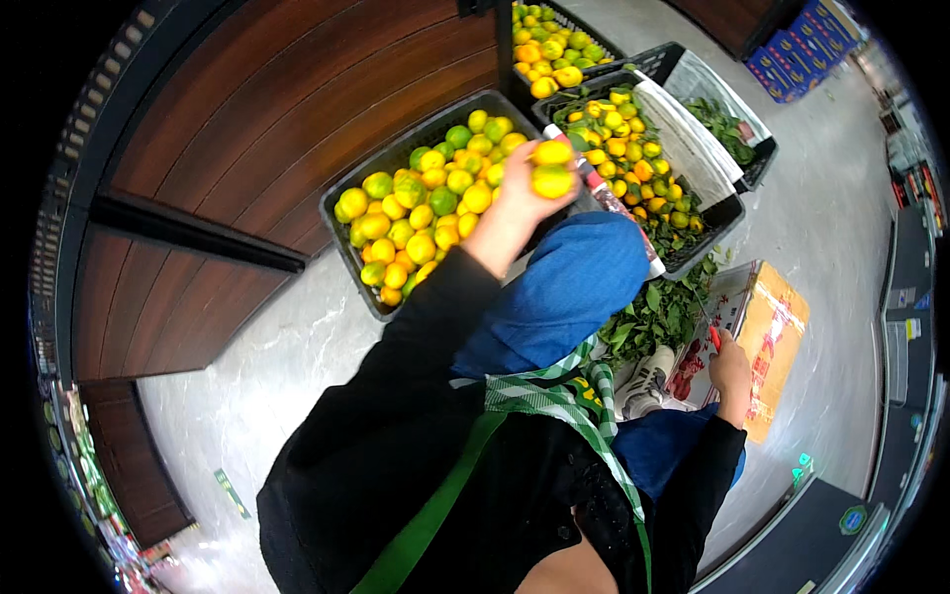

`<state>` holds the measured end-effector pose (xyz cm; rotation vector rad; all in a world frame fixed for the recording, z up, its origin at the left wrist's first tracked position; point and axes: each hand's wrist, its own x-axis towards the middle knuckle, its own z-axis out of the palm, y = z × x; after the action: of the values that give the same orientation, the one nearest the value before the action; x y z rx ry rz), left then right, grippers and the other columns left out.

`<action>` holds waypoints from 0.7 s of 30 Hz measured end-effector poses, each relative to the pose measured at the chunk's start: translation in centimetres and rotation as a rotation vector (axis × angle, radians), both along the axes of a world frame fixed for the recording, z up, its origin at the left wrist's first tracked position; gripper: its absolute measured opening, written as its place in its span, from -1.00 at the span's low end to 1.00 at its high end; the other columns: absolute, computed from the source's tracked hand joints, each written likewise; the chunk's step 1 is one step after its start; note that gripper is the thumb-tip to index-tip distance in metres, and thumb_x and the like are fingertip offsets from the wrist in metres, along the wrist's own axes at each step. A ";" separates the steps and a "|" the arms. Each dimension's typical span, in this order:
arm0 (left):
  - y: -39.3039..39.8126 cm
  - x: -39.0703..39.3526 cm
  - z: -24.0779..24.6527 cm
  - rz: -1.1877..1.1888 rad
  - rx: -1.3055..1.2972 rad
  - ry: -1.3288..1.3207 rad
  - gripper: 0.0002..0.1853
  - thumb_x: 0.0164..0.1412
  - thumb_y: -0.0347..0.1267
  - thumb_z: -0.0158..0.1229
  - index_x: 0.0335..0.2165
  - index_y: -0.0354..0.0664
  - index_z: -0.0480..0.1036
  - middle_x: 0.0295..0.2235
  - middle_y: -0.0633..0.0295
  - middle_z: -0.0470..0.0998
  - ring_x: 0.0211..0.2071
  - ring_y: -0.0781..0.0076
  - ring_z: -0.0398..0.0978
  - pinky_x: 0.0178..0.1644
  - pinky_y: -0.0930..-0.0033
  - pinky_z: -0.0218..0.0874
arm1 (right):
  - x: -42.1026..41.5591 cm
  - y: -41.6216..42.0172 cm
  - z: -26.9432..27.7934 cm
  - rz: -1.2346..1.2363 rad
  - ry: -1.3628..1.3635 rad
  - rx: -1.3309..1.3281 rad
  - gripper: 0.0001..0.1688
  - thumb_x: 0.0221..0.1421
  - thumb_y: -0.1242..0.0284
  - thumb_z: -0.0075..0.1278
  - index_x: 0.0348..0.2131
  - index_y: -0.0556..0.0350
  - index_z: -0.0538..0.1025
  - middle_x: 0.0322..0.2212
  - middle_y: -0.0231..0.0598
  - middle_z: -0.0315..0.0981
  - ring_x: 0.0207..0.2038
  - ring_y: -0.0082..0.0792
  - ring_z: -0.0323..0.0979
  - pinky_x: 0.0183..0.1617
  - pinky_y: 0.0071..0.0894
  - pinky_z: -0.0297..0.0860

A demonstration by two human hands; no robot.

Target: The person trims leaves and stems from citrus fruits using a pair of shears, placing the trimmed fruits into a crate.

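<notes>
My left hand (pixel 519 185) is closed around two yellow-green mandarins (pixel 552 169) and hangs over the right side of a black plastic crate (pixel 355 288). Loose mandarins (pixel 421 246) in yellow, orange and green fill that crate. Down at the right, my right hand (pixel 731 370) grips a red-handled tool (pixel 715 339); its thin tip points away from me, and its exact kind is unclear. A second crate (pixel 724 223) beyond my knee holds smaller mandarins (pixel 640 160) among leaves. A long rolled sheet (pixel 605 194) rests along its near side.
Cut leafy stems (pixel 653 308) lie on the floor beside a printed cardboard box (pixel 779 319) and my shoe (pixel 647 386). Behind are another crate of mandarins (pixel 553 48) and a paper-lined crate with leaves (pixel 716 122). A wood-panelled stand (pixel 297 111) rises at the left.
</notes>
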<state>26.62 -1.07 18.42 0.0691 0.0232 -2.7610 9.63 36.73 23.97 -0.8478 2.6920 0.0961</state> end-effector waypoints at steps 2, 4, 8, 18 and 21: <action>-1.4 6.0 -3.3 0.193 0.089 -0.419 -0.60 0.12 -0.13 -0.16 -0.18 -0.17 0.32 -0.28 0.08 0.43 -0.31 0.17 0.39 -0.26 0.15 0.23 | 0.4 -0.3 0.2 0.037 -0.033 -0.023 -0.45 -0.13 0.59 -0.06 -0.04 0.00 0.31 -0.33 0.17 0.43 -0.22 0.13 0.38 -0.17 -0.02 0.31; -1.4 12.1 -5.5 0.293 0.166 -0.599 -0.63 0.18 -0.09 -0.28 -0.28 -0.10 0.31 -0.40 0.14 0.41 -0.44 0.19 0.37 -0.38 0.18 0.25 | 0.6 -0.4 -0.4 0.057 -0.066 -0.014 -0.45 -0.13 0.59 -0.05 -0.05 0.01 0.31 -0.33 0.18 0.41 -0.21 0.14 0.37 -0.18 -0.02 0.30; -0.8 20.0 -6.7 0.438 0.315 -0.745 -0.59 0.19 -0.05 -0.28 -0.22 -0.11 0.26 -0.37 0.15 0.38 -0.39 0.21 0.35 -0.35 0.20 0.27 | 0.8 -1.1 -0.1 0.048 -0.097 0.030 -0.44 -0.14 0.59 -0.05 -0.05 0.02 0.30 -0.32 0.21 0.40 -0.19 0.13 0.36 -0.19 -0.02 0.29; -10.2 17.7 -6.1 0.750 0.295 -0.712 -0.59 0.25 -0.12 -0.27 -0.09 -0.19 0.18 -0.17 0.08 0.36 -0.27 0.09 0.38 -0.23 0.11 0.27 | 0.9 -2.1 -0.5 0.123 -0.081 -0.031 -0.55 -0.03 0.53 -0.13 -0.06 0.03 0.34 -0.38 0.20 0.43 -0.25 0.14 0.39 -0.22 0.03 0.30; -10.0 16.0 -6.8 0.840 0.286 -0.799 -0.63 0.25 -0.14 -0.25 -0.06 -0.07 0.16 -0.11 0.14 0.33 -0.17 0.14 0.34 -0.15 0.07 0.23 | 1.1 -2.0 -0.6 0.103 -0.097 -0.027 -0.55 -0.03 0.53 -0.13 -0.06 0.04 0.34 -0.38 0.20 0.43 -0.26 0.14 0.39 -0.22 0.02 0.30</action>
<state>42.65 -11.02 11.57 0.9771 0.1850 -1.7250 10.72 34.76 23.41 -0.9736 2.5647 0.0401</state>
